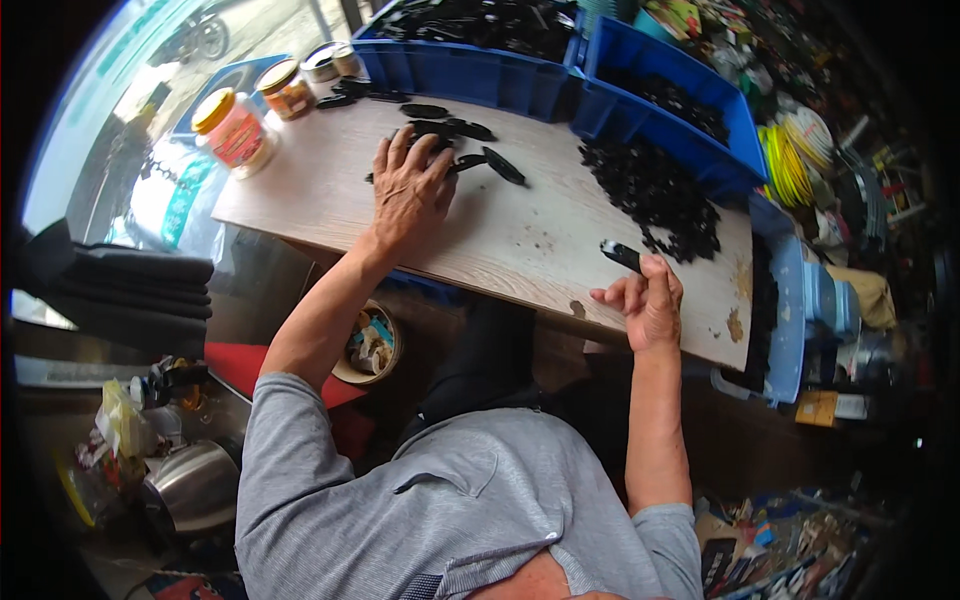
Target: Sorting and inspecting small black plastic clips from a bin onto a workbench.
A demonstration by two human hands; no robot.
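My left hand [408, 190] reaches over the far left part of the table, its fingers spread and bent down onto a loose group of long black plastic pieces [470, 129]. What lies under its fingertips is partly hidden. One black piece [505, 166] rests just right of that hand, apart from it. Above the table's near right side, my right hand [652, 305] grips a slim black piece [622, 255] with a pale, shiny tip. The thumb and index finger close on its lower end while the other fingers curl loosely.
A heap of small black parts [655, 200] covers the table's right side. Blue bins [460, 75] with black parts stand along the far edge. Jars [235, 130] occupy the far left corner. A light blue crate [785, 330] sits beyond the right edge, and a waste bucket [392, 350] below.
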